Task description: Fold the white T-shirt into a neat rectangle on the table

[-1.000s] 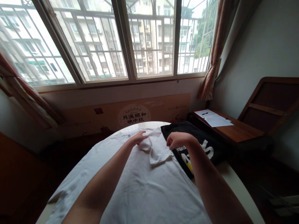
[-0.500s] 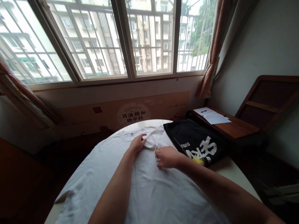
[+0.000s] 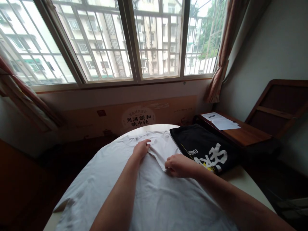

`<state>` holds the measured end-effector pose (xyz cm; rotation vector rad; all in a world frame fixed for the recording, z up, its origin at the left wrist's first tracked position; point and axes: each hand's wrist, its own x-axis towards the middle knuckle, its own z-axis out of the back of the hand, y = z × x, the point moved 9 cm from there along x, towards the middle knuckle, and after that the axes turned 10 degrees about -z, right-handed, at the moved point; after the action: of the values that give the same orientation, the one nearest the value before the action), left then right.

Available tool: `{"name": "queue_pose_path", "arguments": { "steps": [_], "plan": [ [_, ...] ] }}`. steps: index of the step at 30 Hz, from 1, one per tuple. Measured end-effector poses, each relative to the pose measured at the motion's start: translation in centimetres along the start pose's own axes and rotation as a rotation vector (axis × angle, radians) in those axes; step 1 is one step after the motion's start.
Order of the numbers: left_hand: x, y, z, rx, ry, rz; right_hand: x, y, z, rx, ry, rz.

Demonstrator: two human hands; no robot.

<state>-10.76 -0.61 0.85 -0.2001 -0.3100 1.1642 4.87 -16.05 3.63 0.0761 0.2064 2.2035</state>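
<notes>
A white T-shirt (image 3: 103,179) lies spread over a round table, its collar toward the far edge. My left hand (image 3: 141,149) rests near the collar, fingers closed on a piece of the shirt's cloth. Lower and to the right, my right hand (image 3: 179,165) pinches the edge of a flap of the same shirt, perhaps its sleeve. Between the two hands the cloth is drawn into a slanting fold. Right beside the white shirt lies a folded black garment (image 3: 190,138) with white and yellow lettering.
The pale table rim (image 3: 255,192) curves round at the right. Beyond it stands a small wooden table (image 3: 255,133) with white papers (image 3: 223,122) on it. A brown folded board (image 3: 281,102) leans by the wall. Barred windows and curtains (image 3: 216,80) are ahead.
My right hand has moved slightly right and down, pulling the white cloth into a straighter, tauter fold. My left hand has stayed almost in place. The view has shifted slightly.
</notes>
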Motion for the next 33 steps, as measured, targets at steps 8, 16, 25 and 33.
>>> {"name": "queue_pose_path", "arguments": {
  "steps": [8, 16, 25, 33],
  "plan": [
    [-0.5, -1.4, 0.8, 0.182, 0.070, 0.100, -0.8, -5.8, 4.6, 0.095, -0.176, -0.285],
    [-0.5, 0.0, 0.4, 0.134, 0.088, 0.171, -1.1, -7.6, 1.2, -0.054, 0.058, -0.344],
    [0.3, 1.1, -0.5, 0.012, 0.123, 0.132, -0.4, -5.5, 1.3, -0.042, -0.023, -0.174],
    [0.3, 1.2, -0.4, -0.033, 0.076, 0.150, 0.4, -0.5, 0.0, 0.000, -0.049, 0.036]
  ]
}}
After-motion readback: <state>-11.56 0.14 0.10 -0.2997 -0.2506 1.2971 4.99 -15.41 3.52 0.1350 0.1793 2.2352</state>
